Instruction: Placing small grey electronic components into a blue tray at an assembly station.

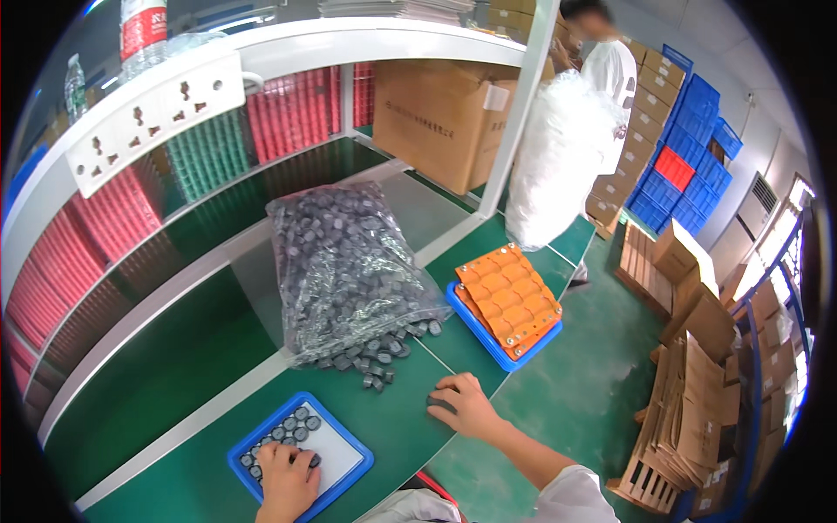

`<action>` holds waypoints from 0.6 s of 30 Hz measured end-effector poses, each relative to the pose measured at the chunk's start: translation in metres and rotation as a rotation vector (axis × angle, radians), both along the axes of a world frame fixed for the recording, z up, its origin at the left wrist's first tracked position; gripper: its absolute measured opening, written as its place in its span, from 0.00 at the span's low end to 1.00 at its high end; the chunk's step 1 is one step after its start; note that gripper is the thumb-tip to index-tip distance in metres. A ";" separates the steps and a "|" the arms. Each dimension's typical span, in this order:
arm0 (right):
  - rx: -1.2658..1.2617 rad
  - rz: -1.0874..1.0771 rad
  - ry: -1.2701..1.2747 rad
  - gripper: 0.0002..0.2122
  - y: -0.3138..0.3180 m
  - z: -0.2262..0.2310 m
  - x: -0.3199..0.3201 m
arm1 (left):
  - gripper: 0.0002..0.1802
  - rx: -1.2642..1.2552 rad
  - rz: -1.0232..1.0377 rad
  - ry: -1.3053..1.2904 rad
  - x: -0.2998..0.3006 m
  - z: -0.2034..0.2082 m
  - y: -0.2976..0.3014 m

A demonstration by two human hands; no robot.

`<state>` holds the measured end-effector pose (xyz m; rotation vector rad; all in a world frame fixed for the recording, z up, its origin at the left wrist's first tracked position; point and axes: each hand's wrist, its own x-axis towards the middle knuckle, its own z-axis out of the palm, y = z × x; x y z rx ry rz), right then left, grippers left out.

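My left hand (289, 479) is over a shallow blue tray (338, 424), its thumb and fingers closed on a small dark grey plastic piece (315, 459). Similar round-edged pieces (301, 413) stand in rows on the tray's white base. Further right, at the table's edge, my right hand (471, 406) curls around a dark grey piece (441, 404); how many it holds is hidden. A big clear plastic bag (340, 261) full of the same pieces lies on the green table, with loose ones (377, 356) spilling from its near end.
Orange moulded panels (510, 296) are stacked on blue trays (497, 353) at the table's right edge. A shelf with a power strip (157, 122) and a cardboard box (436, 118) runs behind. A person in white (610, 78) stands beyond a white plastic sack (554, 166).
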<state>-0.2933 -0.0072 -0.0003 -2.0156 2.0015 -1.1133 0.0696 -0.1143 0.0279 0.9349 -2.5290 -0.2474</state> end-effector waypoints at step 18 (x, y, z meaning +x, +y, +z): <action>-0.058 0.003 -0.070 0.14 -0.036 0.002 -0.025 | 0.15 -0.106 -0.293 -0.183 -0.218 -0.004 -0.034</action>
